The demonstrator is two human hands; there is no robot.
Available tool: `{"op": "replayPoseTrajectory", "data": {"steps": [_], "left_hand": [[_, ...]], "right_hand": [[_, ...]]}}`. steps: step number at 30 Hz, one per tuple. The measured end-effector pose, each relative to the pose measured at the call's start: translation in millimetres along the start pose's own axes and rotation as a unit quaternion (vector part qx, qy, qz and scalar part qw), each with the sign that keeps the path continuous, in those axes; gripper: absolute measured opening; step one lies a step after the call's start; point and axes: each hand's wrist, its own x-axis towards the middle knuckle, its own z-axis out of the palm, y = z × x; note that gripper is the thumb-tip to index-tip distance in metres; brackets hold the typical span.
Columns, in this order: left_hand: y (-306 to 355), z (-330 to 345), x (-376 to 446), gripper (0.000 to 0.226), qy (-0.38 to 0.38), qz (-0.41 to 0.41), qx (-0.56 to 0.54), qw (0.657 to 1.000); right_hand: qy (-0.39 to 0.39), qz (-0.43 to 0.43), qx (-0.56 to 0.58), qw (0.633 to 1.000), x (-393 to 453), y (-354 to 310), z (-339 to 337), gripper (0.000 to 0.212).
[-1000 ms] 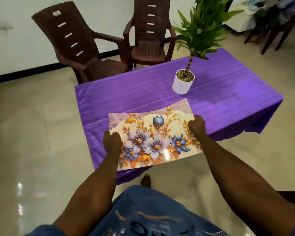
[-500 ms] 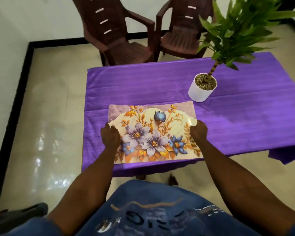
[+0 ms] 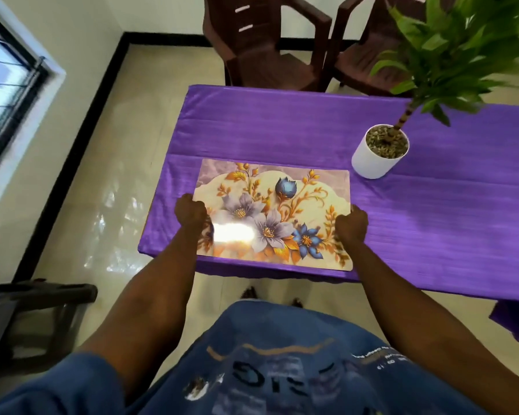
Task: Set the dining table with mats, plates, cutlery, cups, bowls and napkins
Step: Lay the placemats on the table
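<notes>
A glossy floral mat (image 3: 279, 205) with purple and blue flowers lies on the purple tablecloth (image 3: 282, 130), near the table's front left corner. My left hand (image 3: 190, 213) grips the mat's left edge with fingers curled. At the mat's right edge my right hand (image 3: 351, 225) holds on the same way. The mat's front edge runs along the table's near edge. No plates, cutlery, cups, bowls or napkins are in view.
A white pot (image 3: 378, 152) with a leafy green plant (image 3: 456, 40) stands just beyond the mat's far right corner. Two brown plastic chairs (image 3: 261, 46) sit behind the table. A dark stool (image 3: 33, 313) stands at my left. A window is at the far left.
The mat has come down from mid-air in front of the table onto the cloth and slid further onto it. I have stepped closer; both hands keep their grip.
</notes>
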Motion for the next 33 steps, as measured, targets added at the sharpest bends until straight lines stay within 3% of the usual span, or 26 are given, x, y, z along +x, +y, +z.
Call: {"op": "replayPoseTrajectory", "data": {"steps": [17, 33], "left_hand": [[-12, 2, -3, 0.033, 0.005, 0.013, -0.043, 0.999], [-17, 1, -10, 0.031, 0.020, 0.038, 0.044, 0.998]], "right_hand": [[0.017, -0.016, -0.074, 0.997, 1, 14, 4, 0.025], [0.021, -0.018, -0.140, 0.990, -7, 11, 3, 0.032]]}}
